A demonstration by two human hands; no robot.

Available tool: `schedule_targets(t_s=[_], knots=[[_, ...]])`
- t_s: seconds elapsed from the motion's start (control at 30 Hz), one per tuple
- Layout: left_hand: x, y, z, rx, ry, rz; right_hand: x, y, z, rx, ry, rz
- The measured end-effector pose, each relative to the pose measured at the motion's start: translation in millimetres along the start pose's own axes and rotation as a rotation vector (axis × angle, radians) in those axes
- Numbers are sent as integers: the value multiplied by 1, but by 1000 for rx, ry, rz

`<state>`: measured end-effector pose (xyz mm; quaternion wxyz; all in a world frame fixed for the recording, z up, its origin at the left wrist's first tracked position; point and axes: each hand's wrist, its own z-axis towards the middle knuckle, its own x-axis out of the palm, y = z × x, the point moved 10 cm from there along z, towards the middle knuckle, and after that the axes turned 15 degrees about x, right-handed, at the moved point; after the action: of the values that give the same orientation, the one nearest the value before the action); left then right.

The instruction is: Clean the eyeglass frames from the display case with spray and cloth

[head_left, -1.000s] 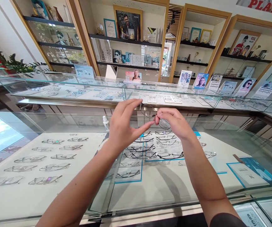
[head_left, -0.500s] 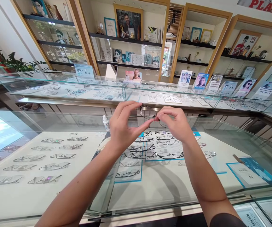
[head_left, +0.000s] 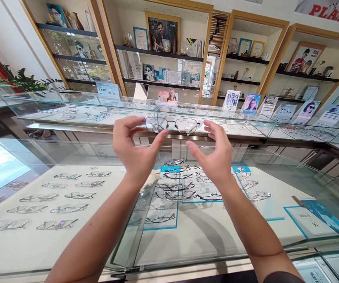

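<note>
I hold a pair of thin dark-rimmed glasses [head_left: 172,125] level in front of me, above the glass display counter [head_left: 69,251]. My left hand [head_left: 134,147] pinches the left lens end between thumb and forefinger. At the frame's right end my right hand [head_left: 215,155] has its forefinger on the corner, with the thumb lower and apart. Under the counter glass lie rows of glasses [head_left: 178,184] on white and blue-edged trays. A pale cloth [head_left: 152,179] shows just below my left wrist.
A second glass counter [head_left: 77,112] runs across behind, with small sign cards [head_left: 250,102] standing on it. Wooden wall shelves [head_left: 157,51] hold framed pictures and displays. A green plant [head_left: 24,82] stands at the far left. More frames [head_left: 54,196] lie under the glass on the left.
My hands have moved apart and risen a little. The glasses, earlier bunched between my fingertips, are now stretched level between both hands. The small white bottle is now hidden behind my left hand.
</note>
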<state>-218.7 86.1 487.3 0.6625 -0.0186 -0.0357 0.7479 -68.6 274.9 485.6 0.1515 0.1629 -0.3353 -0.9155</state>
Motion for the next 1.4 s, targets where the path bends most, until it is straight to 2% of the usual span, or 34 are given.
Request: schedule_targets(t_s=[0.1,0.4,0.6,0.77,1.13,1.4], knots=[[1,0,-1,-17,-18,-45,8,1,-5,-23,-6,10],[3,3,-3,-81,-50,-93,2,3,-9,-35,-51,107],[5,-6,-5,-22,-35,-67,-1,5,-11,-101,-108,99],[5,-13,-8,2,-29,-33,1,-1,-6,-76,-122,43],[11,-14,-9,12,45,-32,-5,-11,0,-10,-126,101],[13,-16,-13,-57,48,-88,-14,-5,-8,-72,-276,77]])
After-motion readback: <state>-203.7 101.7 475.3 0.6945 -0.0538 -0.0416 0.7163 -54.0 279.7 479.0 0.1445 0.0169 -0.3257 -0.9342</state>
